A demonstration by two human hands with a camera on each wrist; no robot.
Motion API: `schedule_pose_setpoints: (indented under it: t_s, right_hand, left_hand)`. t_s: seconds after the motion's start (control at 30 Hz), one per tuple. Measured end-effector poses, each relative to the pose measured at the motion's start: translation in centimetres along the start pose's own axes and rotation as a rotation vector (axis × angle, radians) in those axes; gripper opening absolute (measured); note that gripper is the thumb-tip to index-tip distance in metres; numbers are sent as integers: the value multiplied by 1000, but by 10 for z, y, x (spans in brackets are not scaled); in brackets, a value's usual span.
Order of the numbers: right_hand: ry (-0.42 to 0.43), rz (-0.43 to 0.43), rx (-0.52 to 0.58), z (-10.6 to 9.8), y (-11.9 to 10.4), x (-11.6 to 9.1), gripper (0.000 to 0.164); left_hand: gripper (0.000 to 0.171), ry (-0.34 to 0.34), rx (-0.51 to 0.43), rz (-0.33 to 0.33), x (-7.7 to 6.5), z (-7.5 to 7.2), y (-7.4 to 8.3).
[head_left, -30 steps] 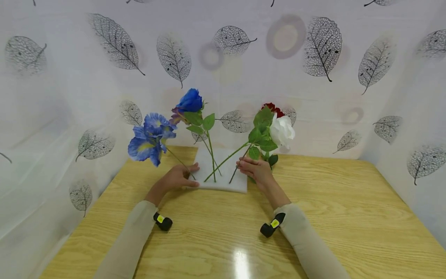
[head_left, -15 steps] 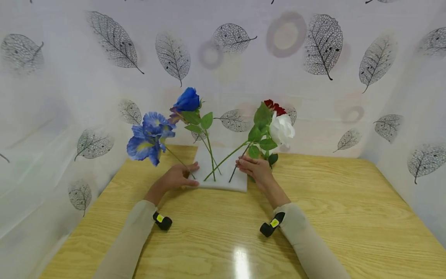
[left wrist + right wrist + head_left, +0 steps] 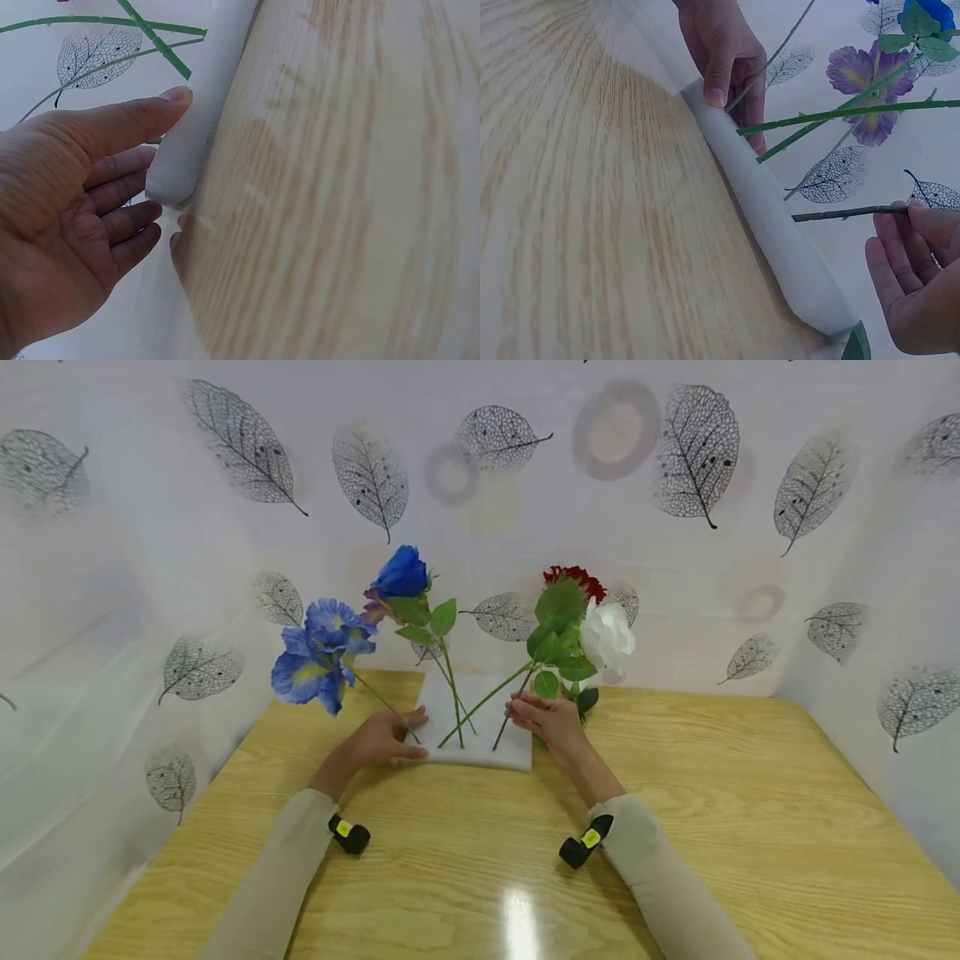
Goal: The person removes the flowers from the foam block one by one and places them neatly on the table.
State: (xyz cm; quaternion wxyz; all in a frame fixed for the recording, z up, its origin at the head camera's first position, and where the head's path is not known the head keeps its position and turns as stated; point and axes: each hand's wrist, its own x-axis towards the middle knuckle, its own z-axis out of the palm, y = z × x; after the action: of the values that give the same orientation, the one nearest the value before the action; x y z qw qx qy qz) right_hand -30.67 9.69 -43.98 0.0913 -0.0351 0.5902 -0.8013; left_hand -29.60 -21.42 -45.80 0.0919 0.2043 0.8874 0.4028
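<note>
A white foam board [image 3: 480, 756] lies on the table with several artificial flowers standing in it. My left hand [image 3: 378, 742] holds its left end, thumb on the near edge, as the left wrist view shows. With thumb and fingers, my right hand [image 3: 551, 727] pinches the dark stem [image 3: 847, 214] of a ruffled red flower [image 3: 581, 583], whose lower end meets the foam. A white rose [image 3: 607, 637] on a slanting green stem leans right, partly covering the red one. To the left stand a blue iris [image 3: 318, 656], a blue rose [image 3: 401, 572] and a purple iris [image 3: 870, 75].
The wooden table [image 3: 465, 860] reaches back to a pale curtain [image 3: 480, 527] printed with leaves. Dark green leaves [image 3: 587, 700] show behind my right hand, and a leaf [image 3: 857, 343] sits by the board's right end.
The red flower has swung left and turned, showing more from behind the white rose. Both hands keep almost the same place; the whole head view has shifted slightly.
</note>
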Motion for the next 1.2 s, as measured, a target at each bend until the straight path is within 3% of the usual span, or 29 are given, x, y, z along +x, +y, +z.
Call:
schedule_pose_setpoints:
  t_s: [0.17,0.4,0.63,0.87,1.2]
  right_hand:
    - [4,-3,-5,1,-2,-2,26]
    - [39,11,29,0,-3,-1,16]
    - [61,23,34,-1,-3,-1,40]
    - [60,23,20,0,-4,0,45]
    - [55,29,9,-1,-7,-3,26]
  left_hand:
    - [73,0,-4,2,-1,0,1]
    - [73,-1,-22,-4,-1,0,0]
    - [75,-6,3,-18,0,-1,1]
    - [74,-5,5,-22,-1,-1,3]
    - [74,-8,25,-16,-1,0,2]
